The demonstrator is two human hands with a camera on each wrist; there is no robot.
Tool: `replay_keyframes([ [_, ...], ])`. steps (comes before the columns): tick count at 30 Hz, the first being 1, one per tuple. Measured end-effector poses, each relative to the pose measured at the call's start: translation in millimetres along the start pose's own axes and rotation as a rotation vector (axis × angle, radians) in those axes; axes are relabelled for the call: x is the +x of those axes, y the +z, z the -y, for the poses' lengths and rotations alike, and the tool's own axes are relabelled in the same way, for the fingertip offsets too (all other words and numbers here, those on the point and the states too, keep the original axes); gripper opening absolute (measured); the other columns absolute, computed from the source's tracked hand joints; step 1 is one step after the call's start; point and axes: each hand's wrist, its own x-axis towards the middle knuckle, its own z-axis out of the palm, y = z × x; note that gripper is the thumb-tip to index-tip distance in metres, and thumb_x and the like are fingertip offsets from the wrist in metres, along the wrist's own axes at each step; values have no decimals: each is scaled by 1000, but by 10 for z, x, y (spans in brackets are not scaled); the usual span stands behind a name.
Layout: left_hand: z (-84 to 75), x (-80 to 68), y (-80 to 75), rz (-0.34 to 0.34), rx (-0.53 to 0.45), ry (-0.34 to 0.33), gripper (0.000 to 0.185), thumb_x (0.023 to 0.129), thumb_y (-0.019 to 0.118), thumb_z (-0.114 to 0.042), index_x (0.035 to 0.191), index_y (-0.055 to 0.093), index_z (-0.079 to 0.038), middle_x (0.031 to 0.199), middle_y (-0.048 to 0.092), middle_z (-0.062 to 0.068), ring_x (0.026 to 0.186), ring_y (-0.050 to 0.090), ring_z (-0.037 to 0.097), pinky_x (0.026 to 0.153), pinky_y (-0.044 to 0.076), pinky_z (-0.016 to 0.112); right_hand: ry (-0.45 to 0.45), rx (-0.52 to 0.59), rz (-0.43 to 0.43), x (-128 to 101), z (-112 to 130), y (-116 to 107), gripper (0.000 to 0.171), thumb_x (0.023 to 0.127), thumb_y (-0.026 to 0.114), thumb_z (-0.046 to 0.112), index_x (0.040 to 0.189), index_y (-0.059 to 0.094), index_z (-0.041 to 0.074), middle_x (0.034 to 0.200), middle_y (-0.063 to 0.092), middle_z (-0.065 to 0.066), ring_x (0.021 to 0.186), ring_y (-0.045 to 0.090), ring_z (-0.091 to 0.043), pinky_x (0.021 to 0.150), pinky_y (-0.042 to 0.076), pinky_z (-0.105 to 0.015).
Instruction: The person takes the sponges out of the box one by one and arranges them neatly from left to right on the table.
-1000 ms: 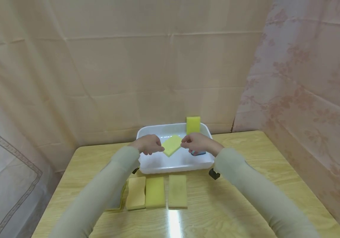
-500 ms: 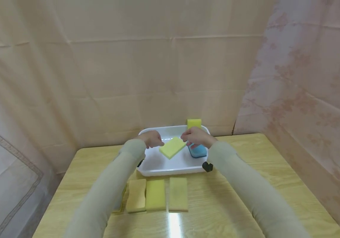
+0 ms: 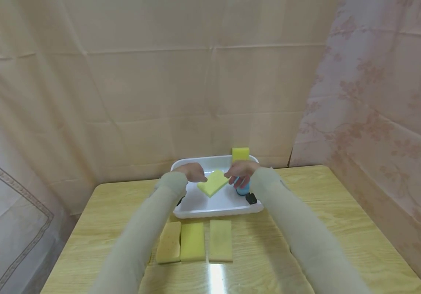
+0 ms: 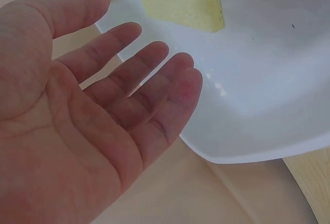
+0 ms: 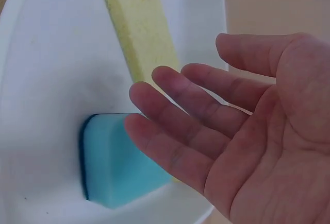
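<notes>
From the head view we are seeing both our hands over the white tray (image 3: 195, 212) at the far side of the wooden table (image 3: 306, 228), with the left hand (image 3: 193, 172) and the right hand (image 3: 242, 170) flanking a yellow sponge (image 3: 213, 182) that is lying tilted in the tray; from there we cannot tell whether the fingertips are touching it. The wrist views are settling that: the left wrist camera is showing our left hand (image 4: 87, 116) with palm up and fingers (image 4: 154, 95) straight and spread, gripping nothing, the yellow sponge (image 4: 180, 2) lying apart from it on the tray floor (image 4: 268, 69). The right wrist camera is likewise showing our right hand (image 5: 242, 131) flat and relaxed, fingers (image 5: 180, 126) loosely extended, hovering above the yellow sponge (image 5: 142, 31) and a blue sponge (image 5: 116, 159), holding neither. The blue sponge (image 3: 242, 190) is mostly hiding behind the right hand in the head view. Only the head view is showing the rest: we are counting three yellowish sponges in a row (image 3: 193, 241) on the table in front of the tray, and one more upright yellow sponge (image 3: 240, 154) standing at the tray's far rim. That is making five yellow sponges and one blue one, one tray, two hands.
</notes>
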Motion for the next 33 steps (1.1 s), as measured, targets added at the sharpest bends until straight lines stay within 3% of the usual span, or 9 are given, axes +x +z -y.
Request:
replay_keyframes([
  [3,-14,18,8,2,-9,-20,39,98,59,-33,125,71,-8,127,69,5,117,62,21,102,47,36,29,42,9,1,-35,19,46,105,53,25,138,49,-7,133,60,-25,103,67,-31,93,55,-43],
  [8,-17,77,32,-1,-56,-39,39,97,60,-32,126,70,-7,128,68,6,119,61,22,103,47,37,103,215,-42,-27,-81,98,44,105,53,21,138,49,-8,130,61,-26,93,67,-27,99,52,-42],
  [13,-48,115,79,-14,-103,-49,36,95,61,-31,119,72,-6,119,70,5,110,63,20,98,49,36,116,321,-94,96,-165,192,41,104,55,18,135,51,-8,126,64,-26,82,69,-24,98,53,-42],
  [23,-94,195,230,-70,-190,-89,32,96,58,-25,117,70,-4,117,69,9,108,62,24,98,49,38,168,574,-183,311,-216,427,50,98,62,20,134,48,-11,114,64,-25,88,69,-32,90,57,-47],
  [27,-60,226,287,-79,-264,-156,26,94,58,-20,111,69,-4,108,68,7,97,60,22,92,50,37,191,626,-228,321,-175,489,54,97,63,22,135,45,-12,115,63,-26,94,68,-34,90,57,-48],
  [33,10,295,348,-66,-276,-194,17,90,55,-14,100,67,-6,100,64,6,90,56,21,83,48,35,206,653,-253,307,-144,522,51,97,64,20,134,47,-11,119,63,-27,99,68,-35,93,56,-46],
])
